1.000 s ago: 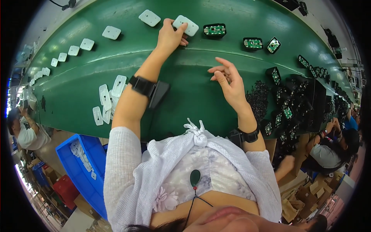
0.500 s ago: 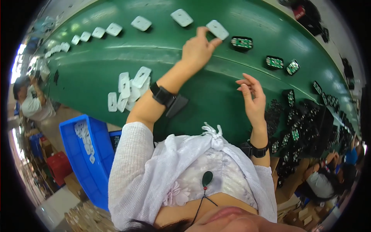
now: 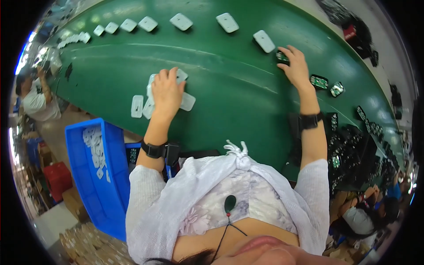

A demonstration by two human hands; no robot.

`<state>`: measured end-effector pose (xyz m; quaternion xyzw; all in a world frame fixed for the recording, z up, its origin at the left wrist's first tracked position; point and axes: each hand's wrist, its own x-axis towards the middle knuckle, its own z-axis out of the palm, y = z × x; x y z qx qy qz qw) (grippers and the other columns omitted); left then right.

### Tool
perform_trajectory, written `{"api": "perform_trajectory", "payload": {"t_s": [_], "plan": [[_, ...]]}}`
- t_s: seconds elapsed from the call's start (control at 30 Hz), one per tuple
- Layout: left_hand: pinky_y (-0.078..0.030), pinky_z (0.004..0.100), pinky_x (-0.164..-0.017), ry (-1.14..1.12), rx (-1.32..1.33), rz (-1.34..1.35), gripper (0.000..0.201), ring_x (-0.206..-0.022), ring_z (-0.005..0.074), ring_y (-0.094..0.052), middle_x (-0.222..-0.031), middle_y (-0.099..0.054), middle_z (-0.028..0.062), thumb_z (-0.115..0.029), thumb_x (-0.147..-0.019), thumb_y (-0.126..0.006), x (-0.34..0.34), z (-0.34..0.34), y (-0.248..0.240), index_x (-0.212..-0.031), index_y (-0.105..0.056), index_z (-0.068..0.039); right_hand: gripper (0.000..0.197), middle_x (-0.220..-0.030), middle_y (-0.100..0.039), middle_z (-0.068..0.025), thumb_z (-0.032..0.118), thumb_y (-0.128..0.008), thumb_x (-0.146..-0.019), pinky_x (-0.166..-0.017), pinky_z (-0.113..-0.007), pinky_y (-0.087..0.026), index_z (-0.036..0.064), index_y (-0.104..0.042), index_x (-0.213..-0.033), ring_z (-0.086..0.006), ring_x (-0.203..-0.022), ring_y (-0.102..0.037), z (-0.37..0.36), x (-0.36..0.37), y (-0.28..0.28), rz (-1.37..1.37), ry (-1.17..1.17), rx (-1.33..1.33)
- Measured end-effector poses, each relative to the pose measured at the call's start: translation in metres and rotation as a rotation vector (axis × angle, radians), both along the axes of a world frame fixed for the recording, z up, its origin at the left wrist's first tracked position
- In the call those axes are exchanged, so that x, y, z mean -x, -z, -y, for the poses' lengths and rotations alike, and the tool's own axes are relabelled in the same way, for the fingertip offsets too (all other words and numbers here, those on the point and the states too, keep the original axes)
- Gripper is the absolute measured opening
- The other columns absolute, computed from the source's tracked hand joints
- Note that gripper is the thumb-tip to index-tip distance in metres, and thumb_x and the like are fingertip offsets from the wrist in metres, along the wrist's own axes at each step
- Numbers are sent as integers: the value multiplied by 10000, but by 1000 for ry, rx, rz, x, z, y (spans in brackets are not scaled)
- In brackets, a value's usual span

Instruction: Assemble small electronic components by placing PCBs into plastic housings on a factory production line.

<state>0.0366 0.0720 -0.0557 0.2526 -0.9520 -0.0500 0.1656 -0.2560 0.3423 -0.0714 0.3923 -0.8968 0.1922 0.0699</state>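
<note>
My left hand [image 3: 167,93] rests over a loose pile of white plastic covers [image 3: 187,102] on the green table, its fingers slightly apart and reaching onto the pile. Another white cover [image 3: 137,106] lies flat beside that pile. Farther right, my right hand [image 3: 297,68] has thumb and fingers around a small black case with a green circuit board [image 3: 281,57]. Just left of it sits a white-covered case [image 3: 264,41]. Two more open black cases with boards, one [image 3: 319,82] nearer and another [image 3: 337,89] beyond, lie to the right of my hand.
A curving row of white-covered cases [image 3: 181,21] runs along the far side of the green table [image 3: 221,88]. A heap of black cases with boards [image 3: 349,145] is at right. A blue bin [image 3: 115,176] holding white covers stands at lower left. Other people sit at both sides.
My left hand has left the white-covered case at the far side and moved back to the cover pile. My right hand has reached forward and taken hold of a black case with a board.
</note>
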Motion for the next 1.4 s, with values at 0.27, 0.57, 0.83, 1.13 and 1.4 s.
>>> {"api": "perform_trajectory", "payload": {"t_s": [0.27, 0.57, 0.83, 1.13, 1.4], "plan": [[-436, 449, -858, 207, -26, -145, 549, -1018, 343, -523, -1132, -548, 155, -101, -770, -714, 20, -25, -15, -1274, -503, -47, 409, -1091, -509, -142, 210, -757, -777, -890, -378, -464, 74, -617, -1136, -312, -1009, -528, -10, -40, -20, 76, 82, 285], [-425, 416, -990, 976, -293, -109, 587, -1137, 316, -515, -1194, -570, 139, -57, -704, -737, 71, -128, 10, -1249, -521, -35, 289, -888, -594, -85, 314, -713, -816, -738, -355, -502, 46, -662, -910, -261, -861, -597, -44, -118, -58, 394, 184, 65], [-428, 419, -999, 850, -340, -160, 614, -1181, 329, -487, -1287, -496, 145, -46, -713, -731, 74, -136, 17, -1284, -505, -45, 355, -982, -619, -74, 324, -689, -829, -791, -382, -500, 95, -637, -1096, -287, -933, -598, -81, -115, -28, 20, 222, 81], [-431, 401, -1002, 779, -660, -248, 513, -1198, 345, -497, -1306, -516, 156, 58, -821, -588, 63, -120, 22, -1315, -485, -39, 395, -1069, -628, -122, 55, -724, -761, -847, -382, -486, 51, -602, -1136, -322, -982, -585, -68, -150, -44, 189, 65, 258], [-430, 376, -1027, 769, -876, -288, 443, -1218, 328, -524, -1302, -557, 157, 107, -894, -422, 63, -113, 23, -1294, -533, -48, 364, -1085, -638, -91, 39, -708, -758, -860, -373, -490, 56, -603, -1106, -295, -1020, -588, -31, -158, -41, 165, -149, 165]]}}
